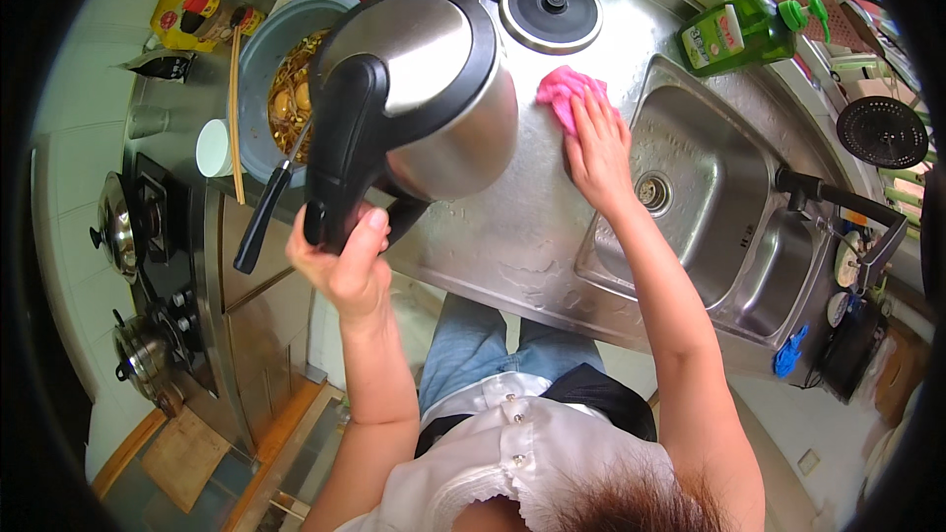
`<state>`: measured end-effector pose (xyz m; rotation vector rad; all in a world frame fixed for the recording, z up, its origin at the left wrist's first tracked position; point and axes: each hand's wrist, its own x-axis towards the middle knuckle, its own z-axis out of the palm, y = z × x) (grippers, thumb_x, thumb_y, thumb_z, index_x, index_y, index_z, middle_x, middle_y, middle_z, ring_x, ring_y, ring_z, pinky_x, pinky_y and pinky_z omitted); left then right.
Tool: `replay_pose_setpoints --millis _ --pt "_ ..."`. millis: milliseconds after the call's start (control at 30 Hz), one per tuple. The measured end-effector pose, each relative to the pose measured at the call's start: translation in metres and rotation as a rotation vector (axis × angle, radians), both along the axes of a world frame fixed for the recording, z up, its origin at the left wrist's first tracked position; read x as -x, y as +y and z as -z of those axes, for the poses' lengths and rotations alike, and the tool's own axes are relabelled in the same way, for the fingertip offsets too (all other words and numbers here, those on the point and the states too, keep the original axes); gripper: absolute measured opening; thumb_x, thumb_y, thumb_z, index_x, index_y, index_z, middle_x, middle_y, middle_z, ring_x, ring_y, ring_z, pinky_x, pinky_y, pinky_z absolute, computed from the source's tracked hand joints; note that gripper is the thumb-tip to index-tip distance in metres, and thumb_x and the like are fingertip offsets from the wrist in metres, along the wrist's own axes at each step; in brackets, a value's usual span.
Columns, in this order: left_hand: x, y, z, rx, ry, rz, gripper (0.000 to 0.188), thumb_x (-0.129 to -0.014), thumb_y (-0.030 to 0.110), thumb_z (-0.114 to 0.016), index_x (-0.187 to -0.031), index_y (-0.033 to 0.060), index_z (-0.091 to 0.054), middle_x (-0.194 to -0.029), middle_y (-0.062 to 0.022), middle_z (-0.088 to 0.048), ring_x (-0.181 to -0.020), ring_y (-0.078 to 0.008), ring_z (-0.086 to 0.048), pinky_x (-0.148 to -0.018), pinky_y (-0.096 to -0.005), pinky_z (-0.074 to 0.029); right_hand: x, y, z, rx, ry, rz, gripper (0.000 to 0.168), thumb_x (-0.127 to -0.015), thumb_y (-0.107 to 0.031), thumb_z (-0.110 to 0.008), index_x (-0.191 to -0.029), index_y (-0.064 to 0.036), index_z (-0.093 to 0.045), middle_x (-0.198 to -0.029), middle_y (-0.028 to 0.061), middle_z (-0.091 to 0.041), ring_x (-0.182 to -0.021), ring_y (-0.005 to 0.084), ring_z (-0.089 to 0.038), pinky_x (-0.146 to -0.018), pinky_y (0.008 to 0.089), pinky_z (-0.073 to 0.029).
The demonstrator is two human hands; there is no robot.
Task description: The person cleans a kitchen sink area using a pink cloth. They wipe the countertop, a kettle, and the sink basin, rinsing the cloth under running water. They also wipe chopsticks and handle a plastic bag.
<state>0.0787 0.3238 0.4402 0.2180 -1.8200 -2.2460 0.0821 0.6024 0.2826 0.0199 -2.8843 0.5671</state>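
Observation:
My left hand (347,258) grips the black handle of a stainless steel electric kettle (462,140), which is held up over the counter with its lid closed. A pink cloth (569,92) lies under the fingers of my right hand (600,151), pressed on the steel countertop (488,236) left of the sink. Beyond the cloth sits the kettle's round black base (551,11). The kettle partly hides a grey-blue basin (255,89) with food in brown liquid.
At right are a steel double sink (709,185), a black faucet (805,188) and a green soap bottle (739,33). Wooden chopsticks (236,118), a black-handled utensil (266,214) and a white cup (213,149) are by the basin. A gas stove (166,288) with pots stands at left.

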Motion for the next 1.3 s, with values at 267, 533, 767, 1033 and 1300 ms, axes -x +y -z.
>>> replay_pose_setpoints --millis 267,533,767,1033,1300 --pt "-0.004 -0.01 -0.071 0.108 0.289 -0.091 0.02 -0.067 0.01 -0.059 -0.081 -0.004 -0.058 -0.054 -0.005 -0.044 -0.045 -0.0129 -0.039 -0.048 -0.0267 -0.036 0.076 -0.053 -0.004 -0.006 -0.007 -0.266 0.053 -0.091 -0.03 -0.052 -0.141 -0.015 -0.042 -0.148 0.0087 -0.039 -0.138 0.0253 -0.034 -0.109 0.0455 -0.026" --pt "0.011 -0.023 -0.1 0.139 0.323 -0.217 0.017 -0.066 0.012 -0.058 -0.056 0.0061 -0.046 -0.051 -0.0052 -0.039 -0.047 -0.015 -0.037 -0.051 -0.0295 -0.033 -0.008 -0.024 -0.016 -0.05 -0.065 -0.612 0.049 -0.088 -0.027 -0.058 -0.134 -0.013 -0.051 -0.138 0.0089 -0.05 -0.131 0.025 -0.043 -0.109 0.0427 -0.031" --pt "0.03 -0.031 -0.103 0.131 0.308 -0.191 0.018 -0.065 0.012 -0.059 -0.054 0.0063 -0.046 -0.051 -0.0049 -0.039 -0.047 -0.0148 -0.037 -0.052 -0.0297 -0.034 0.131 -0.091 0.002 -0.079 0.064 -0.263 0.052 -0.086 -0.022 -0.05 -0.137 -0.014 -0.046 -0.145 0.0094 -0.043 -0.135 0.0306 -0.037 -0.11 0.047 -0.026" --pt "0.052 -0.038 -0.109 0.111 0.33 -0.177 0.014 -0.067 0.01 -0.059 -0.06 0.0056 -0.047 -0.051 -0.0035 -0.039 -0.045 -0.0141 -0.037 -0.051 -0.029 -0.034 0.004 -0.059 -0.019 -0.019 -0.086 -0.768 0.045 -0.083 -0.026 -0.062 -0.127 -0.019 -0.058 -0.135 0.0029 -0.054 -0.13 0.0221 -0.046 -0.108 0.044 -0.033" --pt "0.063 -0.031 -0.112 0.083 0.312 -0.106 0.015 -0.066 0.007 -0.06 -0.057 0.0055 -0.048 -0.05 -0.004 -0.041 -0.044 -0.0149 -0.039 -0.049 -0.029 -0.034 0.033 -0.1 -0.019 0.55 -0.017 -0.029 0.015 -0.089 -0.015 -0.056 -0.1 -0.005 -0.052 -0.12 0.0125 -0.057 -0.094 0.0235 -0.055 -0.083 0.0421 -0.047"
